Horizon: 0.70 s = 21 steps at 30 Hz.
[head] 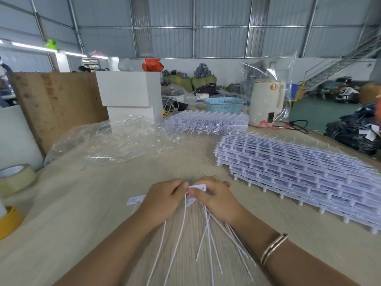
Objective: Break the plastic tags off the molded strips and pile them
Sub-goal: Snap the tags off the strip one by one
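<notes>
White flat plastic tags (198,187), pinched between left hand (165,200) and right hand (214,200) at mid-table, lie with their long axis left to right; their thin white tails (208,240) fan toward the viewer. Stacked white molded strips (288,170) lie right, long axis running from far left to near right, on the pale wooden table (82,213).

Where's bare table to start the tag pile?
Bare table lies left of the left hand, between the tape rolls and clear plastic bag. The right side is crowded by stacked molded strips; loose strings lie between the forearms.
</notes>
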Tool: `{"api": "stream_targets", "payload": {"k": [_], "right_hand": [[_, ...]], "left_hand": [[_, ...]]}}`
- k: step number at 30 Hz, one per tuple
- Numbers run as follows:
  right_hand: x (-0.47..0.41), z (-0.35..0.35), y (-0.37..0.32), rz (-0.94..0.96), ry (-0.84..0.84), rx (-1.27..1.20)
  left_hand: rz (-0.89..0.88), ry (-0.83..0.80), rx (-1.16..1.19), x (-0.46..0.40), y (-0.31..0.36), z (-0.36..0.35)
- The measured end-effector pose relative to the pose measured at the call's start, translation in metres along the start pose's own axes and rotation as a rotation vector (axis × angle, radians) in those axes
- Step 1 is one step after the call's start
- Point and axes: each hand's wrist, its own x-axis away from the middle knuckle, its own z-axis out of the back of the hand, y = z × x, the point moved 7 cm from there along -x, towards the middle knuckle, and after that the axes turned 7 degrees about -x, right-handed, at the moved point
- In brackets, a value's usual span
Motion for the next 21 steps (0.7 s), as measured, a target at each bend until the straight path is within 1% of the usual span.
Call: {"api": "stream_targets", "payload": {"k": [2, 6, 9, 10, 11, 13, 17, 19, 21], "right_hand": [[0.001, 0.003, -0.003, 0.035, 0.043, 0.008], [0.003, 0.004, -0.012, 0.120, 0.116, 0.051], [0.004, 0.009, -0.015, 0.148, 0.186, 0.010], [0.005, 0.011, -0.014, 0.130, 0.202, -0.008], [0.004, 0.012, -0.011, 0.100, 0.209, -0.015], [0.001, 0.010, -0.004, 0.034, 0.195, 0.015], [-0.005, 0.004, 0.009, -0.071, 0.148, 0.318], [-0.007, 0.005, 0.019, -0.151, 0.143, 0.370], [-0.007, 0.005, 0.025, -0.196, 0.139, 0.409]], "left_hand": [[0.058, -0.023, 0.108, -0.002, -0.005, -0.002], [0.123, -0.030, 0.234, -0.005, -0.005, -0.002], [0.286, 0.075, 0.454, -0.008, -0.018, 0.012], [0.308, 0.114, 0.490, -0.008, -0.022, 0.018], [0.294, 0.134, 0.478, -0.007, -0.023, 0.022], [0.208, 0.122, 0.357, -0.004, -0.017, 0.024], [0.040, 0.062, 0.015, 0.001, -0.005, 0.009], [0.009, 0.069, -0.049, 0.000, -0.006, 0.008], [0.016, 0.049, -0.049, 0.000, -0.008, 0.007]]}}
